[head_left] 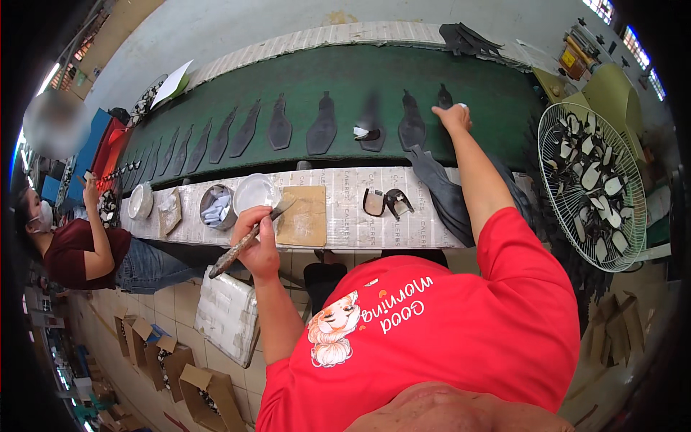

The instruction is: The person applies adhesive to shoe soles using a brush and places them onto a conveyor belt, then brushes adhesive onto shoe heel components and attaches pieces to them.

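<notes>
In my left hand (256,248) is a brush (234,252) with a crusted handle, gripped on a slant, its tip by a tan board (301,216). A white bowl (255,193) stands just beyond that hand. My right hand (453,117) reaches across to the green belt (345,68), fingers closed at a flat black cut-out piece (445,95); the hand hides its lower part. Something white shows at a fingertip. Several similar black pieces (321,124) lie in a row on the belt. One piece (371,137) has a small white-and-black part on it.
A stack of black strips (435,183) drapes over the bench under my right arm. Black-framed glasses (385,203) and a tin of white scraps (217,205) rest on the bench. At right stands a wire basket (554,191) of small parts. A co-worker (86,245) stands at left.
</notes>
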Demonstrator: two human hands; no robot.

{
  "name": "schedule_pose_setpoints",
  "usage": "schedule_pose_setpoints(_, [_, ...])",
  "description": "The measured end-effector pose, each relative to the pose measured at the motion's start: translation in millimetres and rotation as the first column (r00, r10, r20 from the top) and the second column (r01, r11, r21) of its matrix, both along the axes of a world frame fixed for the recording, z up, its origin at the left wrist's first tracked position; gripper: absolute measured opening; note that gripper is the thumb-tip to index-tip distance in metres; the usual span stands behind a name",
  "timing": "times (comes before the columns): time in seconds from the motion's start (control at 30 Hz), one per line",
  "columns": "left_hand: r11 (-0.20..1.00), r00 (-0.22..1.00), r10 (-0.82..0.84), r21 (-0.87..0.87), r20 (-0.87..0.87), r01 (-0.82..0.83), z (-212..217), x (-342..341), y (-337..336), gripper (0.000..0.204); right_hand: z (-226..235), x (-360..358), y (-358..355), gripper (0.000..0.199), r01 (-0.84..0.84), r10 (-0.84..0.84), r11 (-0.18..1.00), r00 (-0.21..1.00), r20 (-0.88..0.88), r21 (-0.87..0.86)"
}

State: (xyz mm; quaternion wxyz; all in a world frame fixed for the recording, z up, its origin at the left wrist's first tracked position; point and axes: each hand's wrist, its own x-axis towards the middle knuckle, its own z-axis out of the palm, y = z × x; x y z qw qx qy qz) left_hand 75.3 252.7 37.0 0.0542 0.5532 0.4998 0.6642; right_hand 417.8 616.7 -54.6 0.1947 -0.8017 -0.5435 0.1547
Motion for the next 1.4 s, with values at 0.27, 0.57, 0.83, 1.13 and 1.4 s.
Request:
schedule_pose_setpoints(0.27, [0.986,0.972,0.084,-0.159,0.219,-0.049,-19,-28,-9,0.012,75,22,-37,0.065,-0.19,0.159,0.96,0.975,0.157,0.205])
schedule_pose_setpoints(0.57, [0.951,0.898,0.11,-0.307,0.425,0.029,-34,-47,1,0.019,72,94,-201,0.057,-0.314,0.227,0.938,0.879,0.419,0.15])
schedule_pose_setpoints(0.83, [0.94,0.944,-0.018,-0.317,0.329,0.129,-23,-27,22,0.019,26,33,-228,0.051,-0.502,0.501,0.865,0.855,0.136,-0.03])
schedule_pose_setpoints(1.13, [0.922,0.945,0.009,-0.369,0.327,0.119,-39,-41,0,0.021,21,33,-234,0.055,-0.502,0.483,0.862,0.855,0.188,0.067])
schedule_pose_setpoints(1.4, [0.918,0.92,0.043,-0.38,0.389,0.118,-53,-54,-13,0.018,36,81,-234,0.064,-0.342,0.333,0.935,0.752,0.569,-0.095])
